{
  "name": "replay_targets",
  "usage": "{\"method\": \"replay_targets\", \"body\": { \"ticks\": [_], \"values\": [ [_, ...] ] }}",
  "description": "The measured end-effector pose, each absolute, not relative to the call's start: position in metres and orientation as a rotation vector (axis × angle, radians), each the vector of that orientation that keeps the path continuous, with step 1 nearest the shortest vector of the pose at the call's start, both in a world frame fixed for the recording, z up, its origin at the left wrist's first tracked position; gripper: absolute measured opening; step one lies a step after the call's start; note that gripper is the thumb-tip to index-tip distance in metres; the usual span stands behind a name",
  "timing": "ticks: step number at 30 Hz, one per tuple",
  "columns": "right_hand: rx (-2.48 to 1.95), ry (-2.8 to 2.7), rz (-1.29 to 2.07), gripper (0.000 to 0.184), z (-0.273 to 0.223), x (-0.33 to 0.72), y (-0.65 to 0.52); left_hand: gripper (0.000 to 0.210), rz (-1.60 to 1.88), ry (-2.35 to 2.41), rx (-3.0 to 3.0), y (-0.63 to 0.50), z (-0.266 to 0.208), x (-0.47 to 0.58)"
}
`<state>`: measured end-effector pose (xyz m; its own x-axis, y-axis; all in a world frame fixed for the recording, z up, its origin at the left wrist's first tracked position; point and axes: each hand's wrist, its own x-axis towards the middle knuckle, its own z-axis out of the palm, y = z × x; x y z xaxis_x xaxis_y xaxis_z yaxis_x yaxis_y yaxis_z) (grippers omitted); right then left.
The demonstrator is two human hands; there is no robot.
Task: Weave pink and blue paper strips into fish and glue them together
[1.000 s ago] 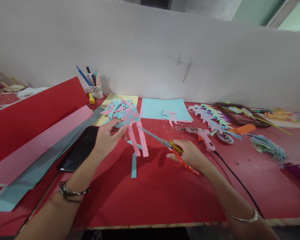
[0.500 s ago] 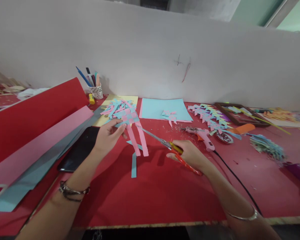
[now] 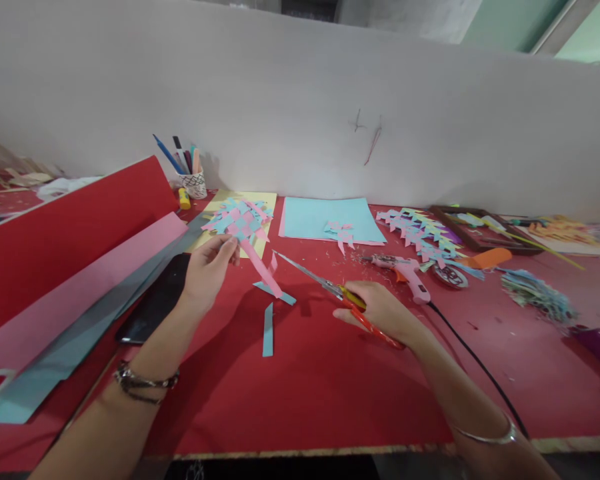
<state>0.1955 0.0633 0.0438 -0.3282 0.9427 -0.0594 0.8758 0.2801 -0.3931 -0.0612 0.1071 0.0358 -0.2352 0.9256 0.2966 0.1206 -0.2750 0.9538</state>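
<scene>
Now the woven paper [image 3: 240,223] is in one hand and the scissors [image 3: 320,283] are in the other

The left hand [image 3: 207,270] pinches the bottom of the woven paper between thumb and fingers. The paper has pink and blue squares and sits up at 1 o'clock from that hand, above the desk [image 3: 305,400]. A pink strip [image 3: 265,270] hangs from it, pointing to about 5 o'clock.

The right hand [image 3: 380,310] is closed around the red and yellow handles of the scissors. The blades point to 10 o'clock, and the tip is near the pink strip. I cannot tell if they touch. The two hands are well apart.

One blue strip [image 3: 269,330] lies on the desk between 4 and 5 o'clock from the left hand. Another blue piece [image 3: 289,299] lies at 4 o'clock, partly behind the pink strip.

A pink glue gun [image 3: 407,275] lies at 1 o'clock from the right hand. A light blue sheet [image 3: 305,213] is at 11 o'clock from it, with a small woven piece [image 3: 347,235] on top. From the left hand, a pen cup [image 3: 194,185] stands near 12 o'clock and a flat black thing [image 3: 153,307] lies at 8 o'clock.
</scene>
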Motion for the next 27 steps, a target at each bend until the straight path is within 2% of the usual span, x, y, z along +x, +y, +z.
{"method": "replay_targets", "body": {
  "ticks": [6, 12, 16, 27],
  "values": [
    [-1.591, -2.421, 0.575, 0.035, 0.048, 0.193, 0.059, 0.023, 1.522, 1.255, 1.267, 0.108, 0.030, -0.062],
    [-1.608, -2.472, 0.496, 0.042, 0.047, 0.194, 0.060, 0.021, 1.383, 1.297, 1.022, 0.107, 0.036, -0.061],
    [-1.601, -2.496, 0.484, 0.043, 0.045, 0.196, 0.061, 0.014, 1.408, 1.275, 1.053, 0.105, 0.040, -0.060],
    [-1.638, -2.489, 0.456, 0.040, 0.044, 0.199, 0.062, 0.013, 1.421, 1.238, 1.246, 0.109, 0.030, -0.071]
  ]
}}
